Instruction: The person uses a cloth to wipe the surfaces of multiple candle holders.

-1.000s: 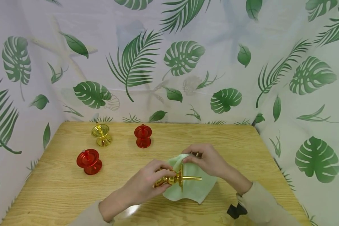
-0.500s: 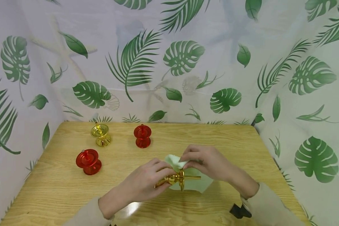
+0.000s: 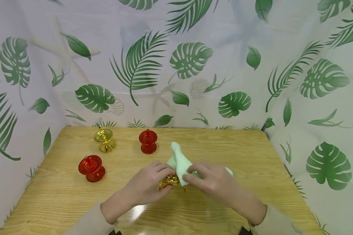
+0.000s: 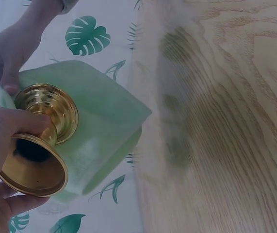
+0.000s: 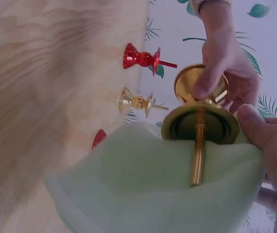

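My left hand (image 3: 148, 181) grips a gold candle holder (image 3: 168, 180) around its stem, tipped on its side. The left wrist view shows its hollow flared base (image 4: 34, 177) facing that camera. In the right wrist view a thin gold rod (image 5: 199, 158) sticks out from the dish. My right hand (image 3: 216, 182) pinches a pale green cloth (image 3: 181, 163) against the edge of the dish, and the rest of the cloth hangs behind the rod. From the head view the cloth and right hand hide most of the dish and rod.
Two red candle holders (image 3: 90, 165) and another gold candle holder (image 3: 107, 146) stand upright on the left part of the wooden table (image 3: 229, 147). A white leaf-print sheet (image 3: 206, 107) rises behind the table and along both sides.
My right hand has come down and slightly nearer, bringing the cloth over the dish and rod. A folded end of cloth now points up. The left hand keeps its grip on the candle holder.
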Demonstrator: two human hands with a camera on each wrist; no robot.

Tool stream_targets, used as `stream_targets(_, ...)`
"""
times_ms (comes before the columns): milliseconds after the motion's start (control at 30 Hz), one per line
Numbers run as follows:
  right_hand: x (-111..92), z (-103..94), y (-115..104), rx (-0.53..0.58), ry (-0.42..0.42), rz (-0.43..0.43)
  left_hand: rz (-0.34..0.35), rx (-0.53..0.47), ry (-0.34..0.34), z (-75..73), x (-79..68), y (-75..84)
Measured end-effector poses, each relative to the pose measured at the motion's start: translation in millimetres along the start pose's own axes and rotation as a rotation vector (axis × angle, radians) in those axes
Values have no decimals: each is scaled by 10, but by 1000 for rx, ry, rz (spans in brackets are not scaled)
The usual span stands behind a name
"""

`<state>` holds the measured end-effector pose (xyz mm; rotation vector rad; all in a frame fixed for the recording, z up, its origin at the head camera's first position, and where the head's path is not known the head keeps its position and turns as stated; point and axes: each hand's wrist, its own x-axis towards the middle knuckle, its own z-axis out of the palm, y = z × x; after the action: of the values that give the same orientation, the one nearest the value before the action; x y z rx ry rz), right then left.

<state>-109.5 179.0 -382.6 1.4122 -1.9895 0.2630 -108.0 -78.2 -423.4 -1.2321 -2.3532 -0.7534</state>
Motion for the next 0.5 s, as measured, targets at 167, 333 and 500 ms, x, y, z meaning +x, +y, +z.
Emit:
stream_targets(167,-58,24,-126,-148,8,-89,-30,-19,0,1,5,-15)
stream_targets(333,-57,4,-161,-156,-21,-51,-33,-17,-3,5,2,-19)
stream_targets(500,0,1,-104,-33,-99,129,-14,3,-21,23,-14,-5)
